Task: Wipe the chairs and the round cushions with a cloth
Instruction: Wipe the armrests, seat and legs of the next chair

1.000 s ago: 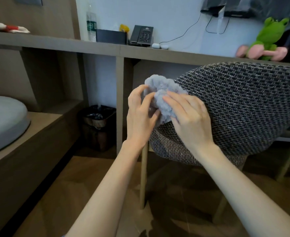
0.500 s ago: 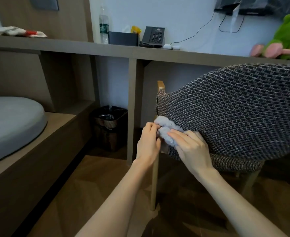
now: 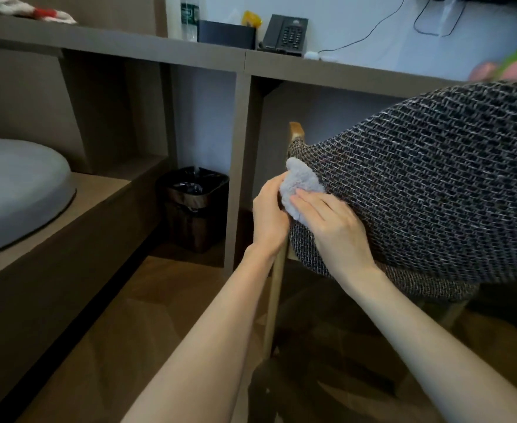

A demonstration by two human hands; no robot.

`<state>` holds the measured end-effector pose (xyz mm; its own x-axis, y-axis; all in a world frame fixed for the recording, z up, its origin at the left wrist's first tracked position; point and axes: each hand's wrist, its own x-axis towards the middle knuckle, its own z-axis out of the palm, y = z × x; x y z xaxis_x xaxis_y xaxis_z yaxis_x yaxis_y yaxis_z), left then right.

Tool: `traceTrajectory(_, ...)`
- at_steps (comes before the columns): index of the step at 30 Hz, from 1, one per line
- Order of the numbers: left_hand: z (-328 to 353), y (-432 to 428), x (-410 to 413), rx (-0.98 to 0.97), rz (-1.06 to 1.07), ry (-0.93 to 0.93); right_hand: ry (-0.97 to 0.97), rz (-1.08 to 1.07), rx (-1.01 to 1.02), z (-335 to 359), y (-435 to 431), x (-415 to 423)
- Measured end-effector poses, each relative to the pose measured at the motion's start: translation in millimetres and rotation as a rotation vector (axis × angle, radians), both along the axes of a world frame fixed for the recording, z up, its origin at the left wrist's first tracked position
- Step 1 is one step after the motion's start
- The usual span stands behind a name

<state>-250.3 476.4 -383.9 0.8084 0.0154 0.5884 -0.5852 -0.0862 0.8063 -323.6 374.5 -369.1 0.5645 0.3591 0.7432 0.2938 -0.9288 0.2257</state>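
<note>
Left hand (image 3: 269,218) grips upright cloth (image 3: 299,184); right hand (image 3: 333,230) presses it, fingers (image 3: 309,206) straight, onto chair (image 3: 434,184).

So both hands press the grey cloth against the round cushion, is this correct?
Not quite. In the head view the left hand and the right hand press the grey cloth against the woven chair; the round cushion lies apart, at the left.

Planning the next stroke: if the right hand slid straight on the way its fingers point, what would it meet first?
The right hand points up and left, and the cloth is already under its fingers against the chair back. Pushing on would probably bunch it into the left hand gripping it.
</note>
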Motion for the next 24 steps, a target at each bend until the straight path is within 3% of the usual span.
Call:
traceTrajectory(3, -22.8, 7.1, -5.1, 0.138, -0.009, 0.06, 0.095, -0.009, 0.028, -10.8, 1.5, -6.6)
traceTrajectory(7, -46.8, 13.3, -22.5, 0.598, -0.15, 0.174, 0.388, -0.055, 0.147, -28.7, -7.5, -33.6)
traceTrajectory(11, -18.5, 1.8, -50.1, 0.739, -0.133, -0.054, 0.18, -0.008, 0.171, -14.8, -32.2, -80.9)
traceTrajectory(13, 2.2, -6.8, -71.2, 0.638, -0.087, -0.211, -0.008, 0.02, 0.21, 4.8, -44.0, -101.0)
traceTrajectory(17, 55.7, -30.7, -120.4, 0.188, 0.0, -0.467, -0.399, 0.075, 0.3, 59.0, -66.4, -132.5)
traceTrajectory(19, 82.8, -46.1, -131.1, 0.095, 0.049, -0.588, -0.517, 0.08, 0.297, 81.9, -80.8, -142.7)
traceTrajectory(24, 109.3, -82.3, -141.7, 0.113, 0.112, -0.667, -0.411, -0.07, 0.335, 101.9, -100.1, -146.3)
